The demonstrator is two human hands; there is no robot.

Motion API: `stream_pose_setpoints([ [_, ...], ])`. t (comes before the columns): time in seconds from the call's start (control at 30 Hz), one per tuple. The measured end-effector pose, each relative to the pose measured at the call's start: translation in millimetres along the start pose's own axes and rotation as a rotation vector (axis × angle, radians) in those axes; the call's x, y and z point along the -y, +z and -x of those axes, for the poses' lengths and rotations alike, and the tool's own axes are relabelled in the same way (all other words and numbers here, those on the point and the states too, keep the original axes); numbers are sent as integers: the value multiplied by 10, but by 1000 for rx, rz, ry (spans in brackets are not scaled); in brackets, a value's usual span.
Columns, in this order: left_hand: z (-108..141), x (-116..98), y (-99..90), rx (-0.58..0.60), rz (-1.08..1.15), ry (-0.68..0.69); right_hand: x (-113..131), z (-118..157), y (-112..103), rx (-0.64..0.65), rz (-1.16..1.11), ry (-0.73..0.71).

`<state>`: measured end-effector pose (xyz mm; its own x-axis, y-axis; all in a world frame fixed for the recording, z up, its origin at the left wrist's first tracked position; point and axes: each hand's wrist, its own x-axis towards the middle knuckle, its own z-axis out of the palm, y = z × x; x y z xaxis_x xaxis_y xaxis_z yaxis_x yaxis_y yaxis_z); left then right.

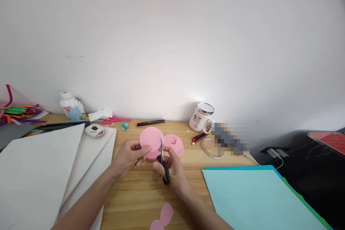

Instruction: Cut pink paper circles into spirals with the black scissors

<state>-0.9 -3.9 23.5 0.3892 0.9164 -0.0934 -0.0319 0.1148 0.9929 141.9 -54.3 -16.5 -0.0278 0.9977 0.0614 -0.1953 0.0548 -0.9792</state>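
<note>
Over the middle of the wooden desk (129, 201), the left hand (130, 154) pinched a pink paper circle (150, 137) by its near edge, thumb on the upper face and the other fingers bent beneath, with no visible gap in the grip. Another pink edge showed below the circle; whether it was also held could not be told. Just to the right, the right hand (172, 168) had its fingers curled around a pair of black-handled scissors (166, 175), its forefinger bent. The blades pointed to the far side and stood upright at the circle's right edge; how far apart they were could not be made out.

Beyond the right hand lay a cluster of pink paper rings (177, 146), and at the near edge two petal-shaped pink pieces (166, 213) touched each other. On the far side, a black marker (151, 123) lay near a teal cap (124, 126) and pink scissors (116, 119). Farther left were a crumpled tissue (100, 114) and a white bottle (72, 106). Large white sheets (37, 172) covered the near left, with a white tape dispenser (94, 130) on their far end. To the far right stood a lidded mug (197, 121); nearer on the right lay pale teal paper (250, 194).
</note>
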Motion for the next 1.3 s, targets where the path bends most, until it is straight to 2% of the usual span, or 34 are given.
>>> stream_pose_setpoints([
  [0.47, -2, -40, 0, -45, 21, 51, 26, 3, 5, 3, -17, 47],
  [0.77, -6, 3, 7, -12, 33, -22, -33, 18, 25, 20, -9, 42],
  [1.1, -3, 33, -4, 4, -73, -49, -43, -7, 3, 29, -96, -33],
  [1.3, -8, 17, 7, 5, -52, -28, -25, 0, 4, 44, -102, -1],
])
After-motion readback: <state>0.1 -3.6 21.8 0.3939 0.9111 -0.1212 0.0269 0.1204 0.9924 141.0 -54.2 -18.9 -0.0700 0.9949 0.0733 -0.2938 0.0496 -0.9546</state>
